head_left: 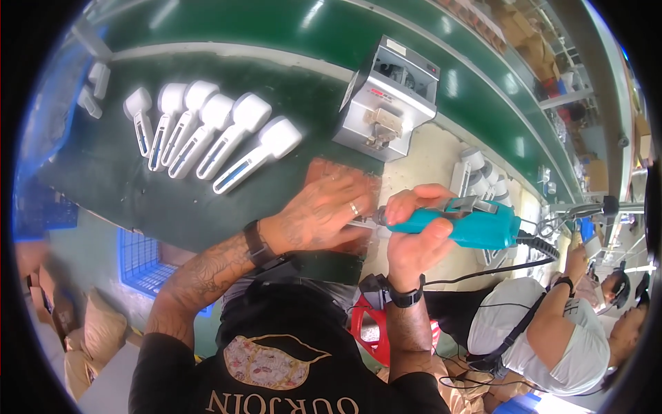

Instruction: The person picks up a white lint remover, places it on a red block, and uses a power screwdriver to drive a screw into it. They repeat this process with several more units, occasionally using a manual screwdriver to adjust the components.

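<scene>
My right hand is wrapped round a teal electric screwdriver, which lies nearly level with its tip toward the left. My left hand is closed just ahead of the tip, over a reddish-brown pad. Its fingers hide most of what they hold; only a pale sliver shows by the screwdriver tip. Beyond my left hand, several white long-handled devices with round heads lie side by side on the dark green mat.
A grey box-shaped screw feeder stands beyond my hands. More white devices stand at the right, near the screwdriver's black cable. A blue crate sits below the table's left edge. Another person is at the right.
</scene>
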Motion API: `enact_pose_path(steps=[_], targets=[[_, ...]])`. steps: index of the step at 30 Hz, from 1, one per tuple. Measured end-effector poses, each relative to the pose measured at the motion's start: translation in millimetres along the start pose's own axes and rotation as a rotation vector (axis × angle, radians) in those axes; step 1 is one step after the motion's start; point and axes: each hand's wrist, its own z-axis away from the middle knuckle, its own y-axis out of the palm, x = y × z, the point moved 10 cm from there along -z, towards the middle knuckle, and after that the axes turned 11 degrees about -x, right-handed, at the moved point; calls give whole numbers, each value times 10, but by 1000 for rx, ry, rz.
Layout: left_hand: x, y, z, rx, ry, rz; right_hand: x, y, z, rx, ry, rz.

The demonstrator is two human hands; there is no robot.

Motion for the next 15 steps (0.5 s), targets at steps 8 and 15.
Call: enact_pose_path(steps=[8,15], targets=[[85,34,5,14,-70,206,28,39,18,40,-17,-21],[104,36,-16,16,-89,290,-11,1,24,49,-6,-42]])
